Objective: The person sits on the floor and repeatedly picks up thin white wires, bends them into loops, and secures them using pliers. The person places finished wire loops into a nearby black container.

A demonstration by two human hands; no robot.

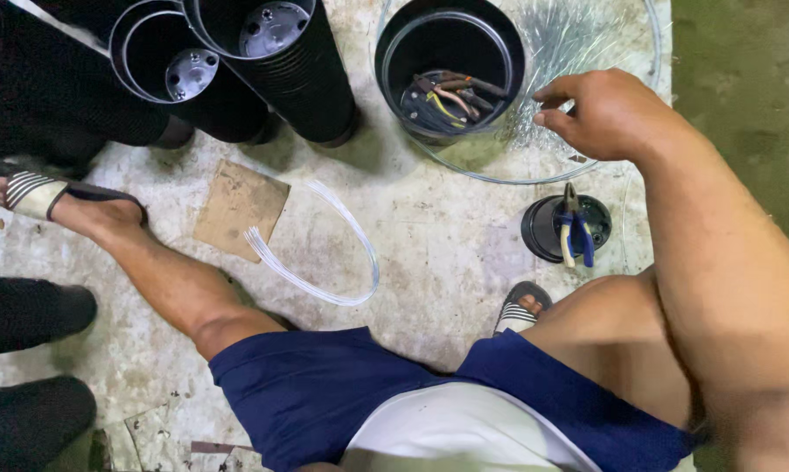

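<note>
Seated low on a worn concrete floor, you reach your right hand toward the upper right of the frame, fingers loosely curled and pinching at a coil of thin clear wire that rings a black cylindrical tub. Inside that tub lie several pliers, their handles pointing toward the upper right. At upper left stand two more black ribbed tubes, each showing only a metal disc at its bottom. Right of centre, blue-and-yellow-handled pliers rest on a small black cap, long axis running top to bottom, jaws toward the top. At centre, a bundle of cut white wires curves beside a scrap of cardboard. Your left hand is out of frame.
</note>
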